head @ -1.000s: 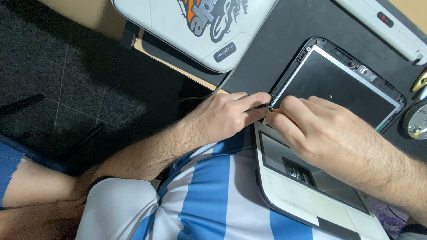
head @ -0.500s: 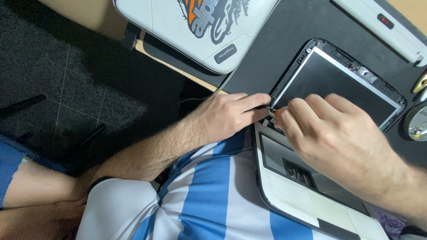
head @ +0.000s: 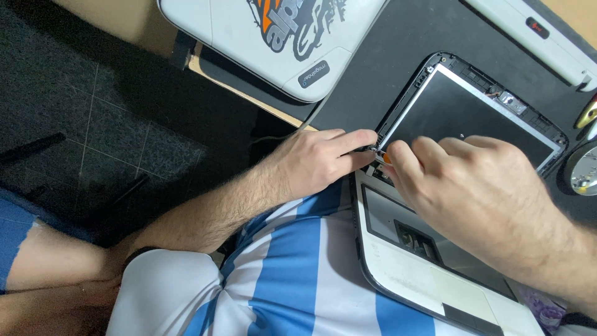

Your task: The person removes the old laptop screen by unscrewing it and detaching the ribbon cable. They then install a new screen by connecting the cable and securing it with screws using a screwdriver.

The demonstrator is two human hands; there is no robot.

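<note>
A white laptop (head: 398, 267) lies open with its keyboard removed, and its dark screen panel (head: 466, 118) sits bare in a stripped frame. My left hand (head: 311, 163) reaches in from the left, with index finger and thumb pinching the screen frame's lower left corner near the hinge (head: 375, 148). My right hand (head: 479, 193) lies over the laptop base, its fingers curled around a small orange-tipped tool (head: 387, 158). The tool's tip sits right at that same corner, and the rest of it is hidden in the hand.
A second white laptop (head: 280, 43) with a printed graphic on its closed lid lies at the top. A long white part (head: 535, 31) lies at top right on the dark mat (head: 385, 56). A round metal object (head: 584, 171) sits at the right edge. Dark tiled floor (head: 93, 124) shows on the left.
My right hand has slid slightly toward the screen's corner and the orange tip now shows between its fingers. My left hand stays pinched on the corner.
</note>
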